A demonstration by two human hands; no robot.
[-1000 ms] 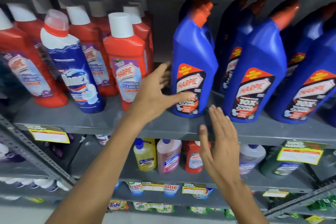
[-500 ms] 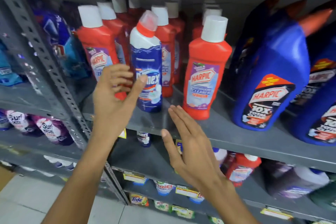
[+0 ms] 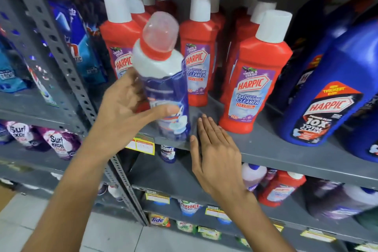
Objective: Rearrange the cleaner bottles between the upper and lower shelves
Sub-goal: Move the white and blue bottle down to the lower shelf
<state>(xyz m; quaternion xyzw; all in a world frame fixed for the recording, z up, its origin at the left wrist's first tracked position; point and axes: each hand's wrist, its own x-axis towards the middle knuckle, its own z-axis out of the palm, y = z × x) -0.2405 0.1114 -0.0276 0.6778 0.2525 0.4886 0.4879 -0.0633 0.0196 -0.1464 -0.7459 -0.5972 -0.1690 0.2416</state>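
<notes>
Left hand (image 3: 124, 106) wrapped round the middle of the blue-and-white cleaner bottle (image 3: 163, 90), thumb across its label; the bottle is tilted, at the front edge of the upper shelf (image 3: 266, 149), left of the nearest red bottle (image 3: 255, 79). Right hand (image 3: 214, 155) flat and open, holding nothing, just right of the bottle's base. Likely rigid plastic, glossy sleeve maybe slippery, moderately heavy if full. Mid-body grip below the shoulder looks best, not the cap.

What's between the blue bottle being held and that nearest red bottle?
Only bare grey shelf and the right hand's fingertips, in the head view.
</notes>
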